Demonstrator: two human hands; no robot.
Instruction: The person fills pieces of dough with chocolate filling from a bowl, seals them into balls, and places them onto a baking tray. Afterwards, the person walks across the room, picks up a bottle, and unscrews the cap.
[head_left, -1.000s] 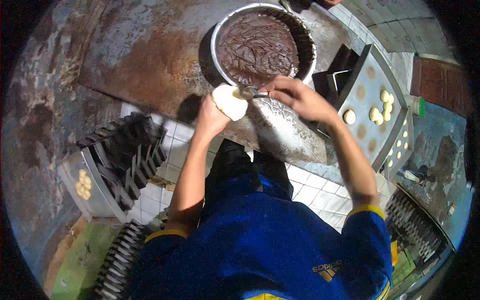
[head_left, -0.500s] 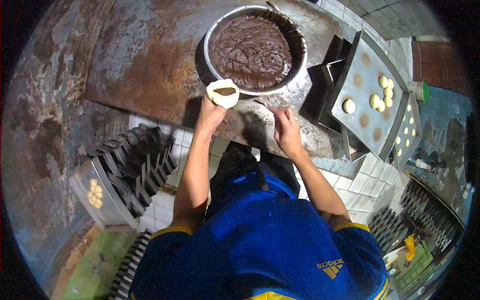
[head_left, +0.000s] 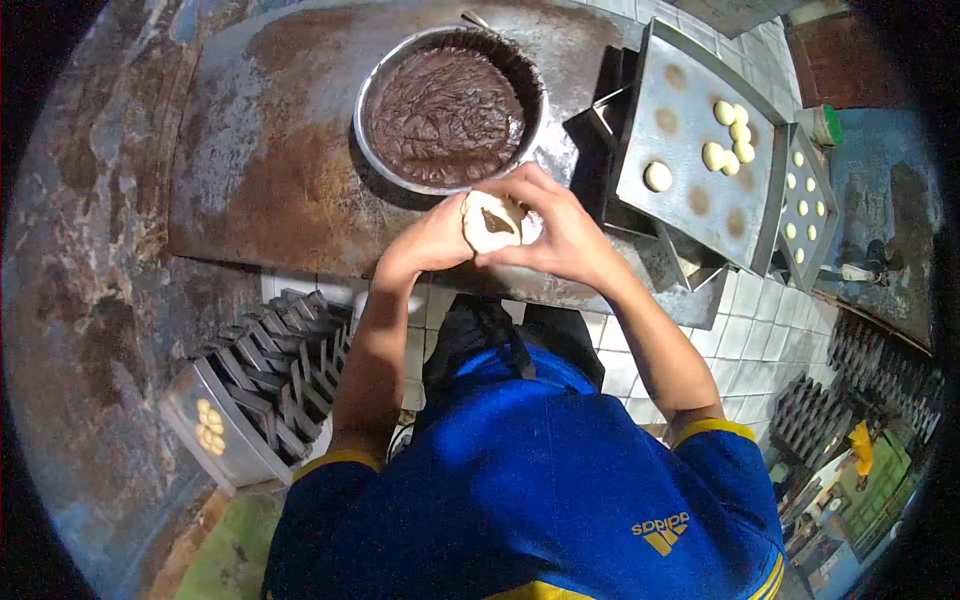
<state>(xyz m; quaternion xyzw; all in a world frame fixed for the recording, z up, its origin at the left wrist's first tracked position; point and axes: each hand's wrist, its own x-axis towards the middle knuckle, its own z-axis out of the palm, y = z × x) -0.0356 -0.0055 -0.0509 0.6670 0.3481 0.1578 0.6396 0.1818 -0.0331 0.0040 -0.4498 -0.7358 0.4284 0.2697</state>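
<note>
Beside a round metal bowl (head_left: 361, 120), fingers (head_left: 530, 186) around uneven dough (head_left: 480, 232), dark filling (head_left: 502, 224)

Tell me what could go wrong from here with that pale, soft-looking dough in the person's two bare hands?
The pale dough is open around its dark brown filling, so filling might squeeze out if the left hand and right hand press hard. It could also tear if its edge is stretched. On the grey, flat metal tray, several round, pale dough balls sit clustered closely and might stick together.

The left hand (head_left: 432, 240) is cupped, the right hand (head_left: 565, 238) curled beside it.
</note>
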